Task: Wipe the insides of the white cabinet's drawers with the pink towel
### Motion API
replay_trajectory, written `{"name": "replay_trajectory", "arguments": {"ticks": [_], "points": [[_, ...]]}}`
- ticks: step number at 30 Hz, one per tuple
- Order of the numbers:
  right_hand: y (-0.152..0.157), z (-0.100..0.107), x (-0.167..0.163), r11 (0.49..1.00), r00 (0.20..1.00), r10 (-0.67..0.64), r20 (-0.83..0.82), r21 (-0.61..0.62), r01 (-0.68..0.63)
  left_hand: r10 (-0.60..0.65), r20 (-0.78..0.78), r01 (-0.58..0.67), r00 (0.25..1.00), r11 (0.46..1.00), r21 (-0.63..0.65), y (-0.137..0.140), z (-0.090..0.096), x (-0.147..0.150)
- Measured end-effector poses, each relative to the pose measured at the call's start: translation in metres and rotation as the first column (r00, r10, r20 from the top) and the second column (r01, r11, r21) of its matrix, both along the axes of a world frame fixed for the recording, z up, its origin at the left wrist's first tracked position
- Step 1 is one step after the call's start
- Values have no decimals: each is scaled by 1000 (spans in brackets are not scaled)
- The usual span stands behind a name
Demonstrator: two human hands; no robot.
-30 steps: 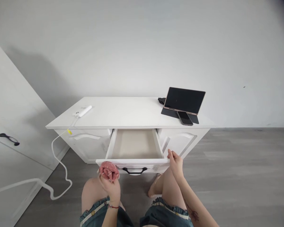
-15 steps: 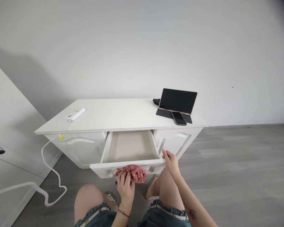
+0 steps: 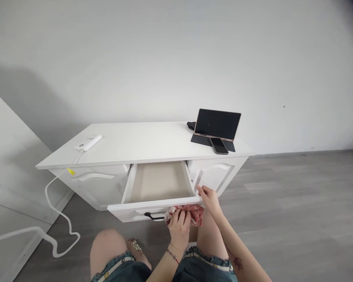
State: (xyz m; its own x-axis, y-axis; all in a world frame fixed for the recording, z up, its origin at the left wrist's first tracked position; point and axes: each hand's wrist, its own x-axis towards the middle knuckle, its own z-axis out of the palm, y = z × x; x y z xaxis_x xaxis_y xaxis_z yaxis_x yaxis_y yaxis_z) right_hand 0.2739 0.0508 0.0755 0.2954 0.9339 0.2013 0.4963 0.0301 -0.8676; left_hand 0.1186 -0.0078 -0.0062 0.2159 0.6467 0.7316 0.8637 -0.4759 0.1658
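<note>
The pulled-out white drawer (image 3: 126,212) juts from the middle of the cabinet, and its pale inside shows nothing in it. Against the right part of its front panel, my left hand (image 3: 180,227) presses a bunched red-and-white cloth (image 3: 197,214), fingers closed over it. Just left of the cloth, a black handle (image 3: 155,217) shows on the panel. My right hand (image 3: 209,199) grips the drawer front's top right corner with thumb and bent fingers; the fingertips are partly hidden.
On the white cabinet top (image 3: 141,141) stand a tablet (image 3: 217,123) on its dark cover, a phone (image 3: 219,146) and a dark folded item (image 3: 191,125). A white device (image 3: 90,143) lies at the left, its white cable (image 3: 59,211) hanging beside a white door (image 3: 11,172). My knees are below the drawer.
My left hand has slid the cloth rightward along the drawer front, uncovering the black handle. My right hand stays at the corner. The view has shifted slightly.
</note>
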Motion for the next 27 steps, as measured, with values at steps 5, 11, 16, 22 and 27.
{"name": "replay_trajectory", "arguments": {"ticks": [5,11,16,22,27], "points": [[-1,-2,-1,1000,1000,8,-2,24,-8,-83,-52,84,995,996,10,5,-25,13],[-2,0,-2,1000,1000,1,-19,5,-1,-225,-230,218,947,974,-57,12,-44,6],[-3,-3,-3,1000,999,-20,-31,14,20,-345,-372,333,862,938,-98,17,-35,-20],[-4,-7,-5,996,996,-72,-44,44,74,-508,-433,447,744,861,-242,21,-25,-67],[-3,-7,-5,996,996,-74,-40,40,75,-280,-251,226,927,948,-225,23,4,-114]]}}
